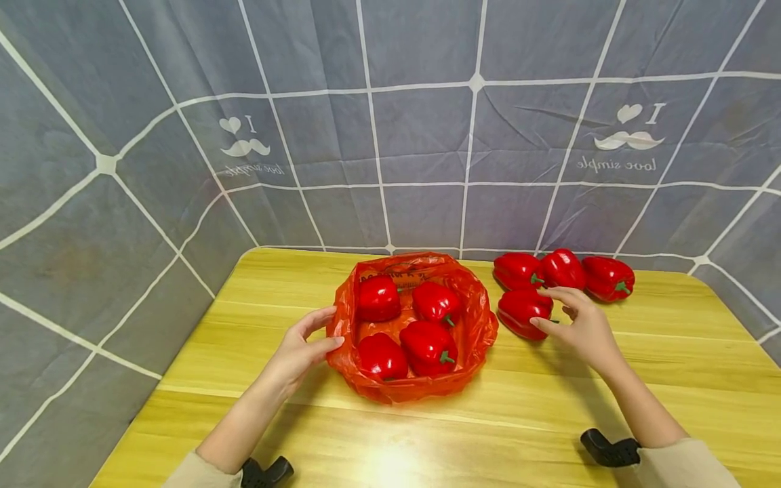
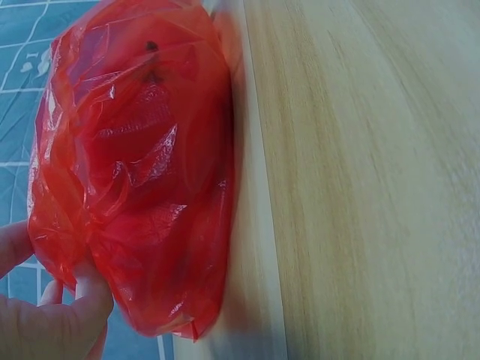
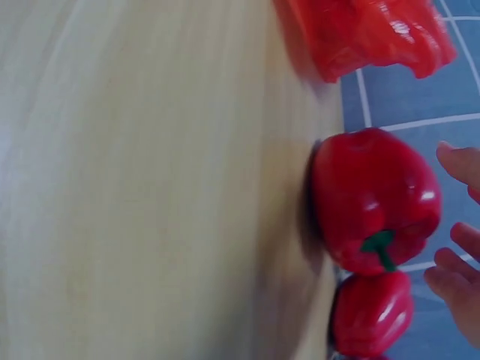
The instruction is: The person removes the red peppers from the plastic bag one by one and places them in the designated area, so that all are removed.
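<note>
A red plastic bag point(image 1: 415, 390) stands on the table with its mouth spread wide. Several red bell peppers point(image 1: 428, 347) with green stems lie inside it. My left hand point(image 1: 299, 349) holds the bag's left side, thumb against the outer plastic, as the left wrist view also shows. To the right of the bag lies a loose bell pepper point(image 1: 521, 313). My right hand point(image 1: 582, 332) reaches to that pepper's right side with thumb and fingers spread apart. In the right wrist view a gap shows between the fingers point(image 3: 454, 262) and the pepper point(image 3: 375, 199).
Behind the nearest loose pepper, three more bell peppers point(image 1: 563, 270) sit in a row at the table's back right. A grey checked cloth point(image 1: 421, 135) hangs along the back edge of the wooden table point(image 1: 537, 407). Black wrist mounts point(image 1: 610, 449) extend from both sleeves.
</note>
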A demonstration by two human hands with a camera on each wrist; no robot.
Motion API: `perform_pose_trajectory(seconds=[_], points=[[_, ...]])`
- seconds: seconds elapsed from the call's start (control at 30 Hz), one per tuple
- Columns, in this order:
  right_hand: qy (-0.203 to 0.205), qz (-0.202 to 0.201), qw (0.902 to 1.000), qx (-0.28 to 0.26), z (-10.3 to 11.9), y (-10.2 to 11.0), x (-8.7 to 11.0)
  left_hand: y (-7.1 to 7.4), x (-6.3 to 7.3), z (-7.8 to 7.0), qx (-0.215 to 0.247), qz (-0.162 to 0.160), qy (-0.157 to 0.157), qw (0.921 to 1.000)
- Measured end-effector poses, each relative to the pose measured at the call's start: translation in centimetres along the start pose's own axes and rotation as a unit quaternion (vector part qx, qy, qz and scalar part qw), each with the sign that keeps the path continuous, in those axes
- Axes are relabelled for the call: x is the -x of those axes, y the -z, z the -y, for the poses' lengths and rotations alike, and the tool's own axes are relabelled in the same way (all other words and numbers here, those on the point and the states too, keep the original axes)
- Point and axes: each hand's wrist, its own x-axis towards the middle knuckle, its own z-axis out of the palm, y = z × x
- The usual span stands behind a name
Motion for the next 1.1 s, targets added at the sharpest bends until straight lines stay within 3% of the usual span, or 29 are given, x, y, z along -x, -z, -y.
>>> perform_pose_trajectory(seconds=[0.3, 0.53, 0.93, 1.1], points=[[-0.030, 0.048, 0.9965, -0.061, 2.7, 0.9, -0.4, 0.1, 0.1, -0.1, -0.002, -0.001, -0.003, 1.0000], [-0.012, 0.077, 0.9917, -0.102, 5.9, 0.3, -0.6, 0.2, 0.3, -0.2, -0.002, -0.003, -0.003, 1.0000], [0.035, 0.132, 0.9781, -0.157, 9.5, -3.7, -1.2, 0.3, 0.0, -0.4, -0.002, 0.004, -0.008, 1.0000], [0.061, 0.158, 0.9751, -0.143, 10.5, -5.8, -1.1, 0.3, 0.2, -0.3, -0.001, 0.002, -0.003, 1.0000]])
